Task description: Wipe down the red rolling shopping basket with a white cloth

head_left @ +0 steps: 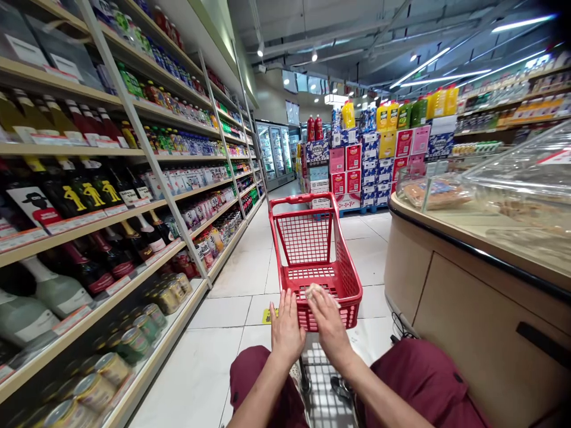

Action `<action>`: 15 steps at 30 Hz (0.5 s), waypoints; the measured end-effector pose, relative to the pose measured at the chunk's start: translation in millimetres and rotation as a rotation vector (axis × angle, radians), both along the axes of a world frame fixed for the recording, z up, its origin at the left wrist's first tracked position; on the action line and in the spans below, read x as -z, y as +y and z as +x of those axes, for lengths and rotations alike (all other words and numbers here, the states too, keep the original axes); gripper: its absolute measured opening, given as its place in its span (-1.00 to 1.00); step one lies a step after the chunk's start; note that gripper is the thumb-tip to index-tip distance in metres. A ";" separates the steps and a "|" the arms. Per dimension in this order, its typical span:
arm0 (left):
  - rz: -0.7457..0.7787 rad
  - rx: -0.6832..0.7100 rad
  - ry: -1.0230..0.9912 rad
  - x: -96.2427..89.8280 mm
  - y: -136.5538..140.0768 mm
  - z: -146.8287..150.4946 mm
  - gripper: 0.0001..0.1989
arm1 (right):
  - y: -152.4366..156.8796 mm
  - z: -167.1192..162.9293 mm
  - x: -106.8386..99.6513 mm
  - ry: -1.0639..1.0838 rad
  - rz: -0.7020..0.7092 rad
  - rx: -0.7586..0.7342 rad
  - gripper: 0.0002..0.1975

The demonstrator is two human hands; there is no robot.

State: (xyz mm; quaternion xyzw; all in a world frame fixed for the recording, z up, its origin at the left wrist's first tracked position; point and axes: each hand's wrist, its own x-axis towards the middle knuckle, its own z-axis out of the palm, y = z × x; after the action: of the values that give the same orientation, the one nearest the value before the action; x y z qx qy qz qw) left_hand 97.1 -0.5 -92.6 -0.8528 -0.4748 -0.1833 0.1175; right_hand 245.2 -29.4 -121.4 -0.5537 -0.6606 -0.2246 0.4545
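A red plastic shopping cart [307, 272] stands right in front of me, its handle at the far end and its basket holding nothing I can see. My left hand [286, 329] lies with straight fingers at the near end of the basket, over the rim. Beside it, my right hand [329, 324] presses a crumpled pale cloth [316, 289] at the near rim; most of the cloth is hidden under the fingers. My knees in maroon trousers [419, 383] are bent on both sides of the cart's near end.
Drink shelves [147, 208] with bottles and cans run along the left. A curved display counter [414, 261] with clear covers stands close on the right. Stacked drink boxes [354, 157] are beyond the cart, with glass-door coolers [274, 151] farther back. White tiles [218, 342] cover the floor.
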 end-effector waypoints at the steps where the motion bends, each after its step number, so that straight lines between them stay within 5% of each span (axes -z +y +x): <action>1: 0.004 0.014 0.011 0.0 0.4 -1.0 -0.27 | 1.2 -4.2 -0.1 -0.018 -0.001 -0.025 -0.42; 8: 0.017 -0.008 -0.002 3.7 0.2 1.8 -0.24 | -2.7 22.3 0.1 0.046 -0.004 0.126 -0.41; 12: 0.012 -0.004 0.014 2.9 0.3 -0.4 -0.24 | 3.0 -2.5 -0.8 -0.044 0.005 0.018 -0.39; 15: 0.009 0.006 0.023 1.9 0.4 -1.9 -0.24 | 0.0 9.2 -2.6 -0.035 -0.024 0.030 -0.39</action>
State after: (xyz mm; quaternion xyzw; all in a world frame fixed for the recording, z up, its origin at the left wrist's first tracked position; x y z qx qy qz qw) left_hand 95.3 -0.1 -94.5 -0.8558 -0.4698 -0.1760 0.1263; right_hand 254.4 -29.4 -118.8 -0.5650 -0.6627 -0.2330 0.4327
